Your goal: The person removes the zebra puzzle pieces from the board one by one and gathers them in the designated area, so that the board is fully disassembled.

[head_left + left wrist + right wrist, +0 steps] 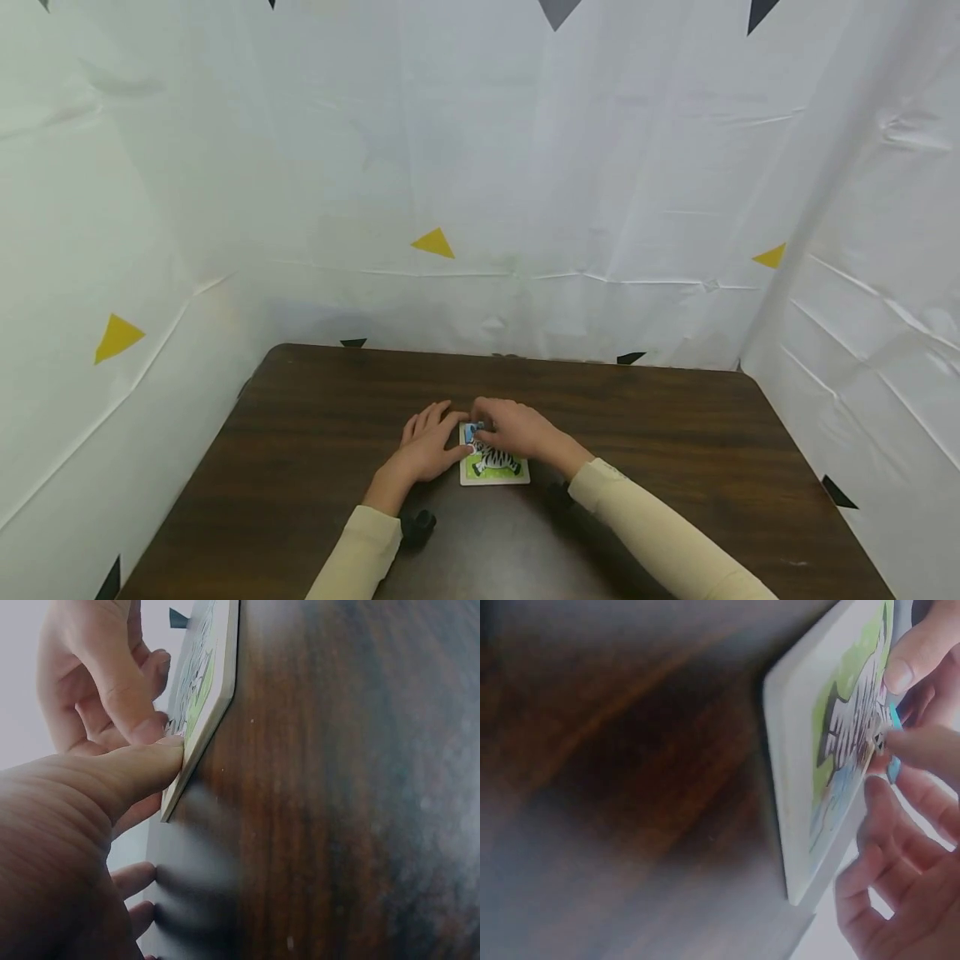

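A small flat puzzle board (469, 481) with a zebra on green and blue lies on the dark table. My left hand (424, 452) is at its left side, fingers spread and fairly straight. In the left wrist view, the left thumb (142, 766) presses against the board's pale edge (219, 712). From the right, my right hand (517, 427) reaches over the board's upper part. Its thumb and fingertips pinch a small puzzle piece (893, 771) with a blue edge, tilted above the picture in the right wrist view. Fingers hide most of this piece.
The brown wooden table (315, 467) has rounded far corners. White sheeting (525, 167) with yellow and dark triangles hangs behind it and at both sides. A black wrist device (417, 529) sits under the left wrist.
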### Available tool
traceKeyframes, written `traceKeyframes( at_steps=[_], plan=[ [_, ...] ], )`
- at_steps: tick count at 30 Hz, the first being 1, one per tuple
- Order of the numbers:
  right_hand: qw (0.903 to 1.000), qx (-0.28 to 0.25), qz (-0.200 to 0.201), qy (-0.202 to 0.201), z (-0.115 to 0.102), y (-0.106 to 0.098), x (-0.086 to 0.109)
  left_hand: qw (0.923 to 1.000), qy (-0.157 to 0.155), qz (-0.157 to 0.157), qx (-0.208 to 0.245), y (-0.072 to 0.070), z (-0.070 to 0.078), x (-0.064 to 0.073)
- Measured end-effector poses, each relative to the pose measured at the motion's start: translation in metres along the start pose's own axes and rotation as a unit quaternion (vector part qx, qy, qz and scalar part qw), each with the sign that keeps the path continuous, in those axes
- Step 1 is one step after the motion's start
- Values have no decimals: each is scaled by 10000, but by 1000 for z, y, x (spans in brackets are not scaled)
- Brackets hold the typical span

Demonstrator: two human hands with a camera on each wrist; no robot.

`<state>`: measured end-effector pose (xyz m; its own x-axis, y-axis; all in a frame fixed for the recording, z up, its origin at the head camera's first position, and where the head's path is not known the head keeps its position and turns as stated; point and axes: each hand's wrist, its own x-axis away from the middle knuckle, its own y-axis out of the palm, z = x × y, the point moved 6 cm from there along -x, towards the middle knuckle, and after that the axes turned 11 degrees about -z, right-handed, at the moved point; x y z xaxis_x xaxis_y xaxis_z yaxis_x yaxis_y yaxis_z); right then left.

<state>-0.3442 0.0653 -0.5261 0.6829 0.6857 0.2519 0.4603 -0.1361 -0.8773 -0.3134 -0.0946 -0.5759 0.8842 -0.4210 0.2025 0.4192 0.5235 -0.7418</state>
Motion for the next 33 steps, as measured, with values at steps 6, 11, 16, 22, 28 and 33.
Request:
traceKeyframes(
  at_steps=[6, 11, 16, 22, 28, 33],
  plan=[
    [9990, -191, 400, -59, 1, 1, 6, 10000, -12, 14, -27, 0, 1, 0],
    [9972, -503, 532, -161, 4, 2, 7, 9999, 113, 37, -100, 1, 0, 1],
    [9933, -945, 630, -236, 8, 1, 10, 9997, 120, -67, -185, 3, -3, 0],
    [9820, -1660, 793, -428, 12, -5, 17, 9997, 127, -155, -163, 4, -11, -3],
    [9709, -2037, 1176, -444, 19, -20, 32, 9989, -30, -283, -384, 7, -19, -6],
    [9595, -2342, 1560, -164, 34, -31, 48, 9987, -6, -367, -344, 6, -21, -8]
  ],
)
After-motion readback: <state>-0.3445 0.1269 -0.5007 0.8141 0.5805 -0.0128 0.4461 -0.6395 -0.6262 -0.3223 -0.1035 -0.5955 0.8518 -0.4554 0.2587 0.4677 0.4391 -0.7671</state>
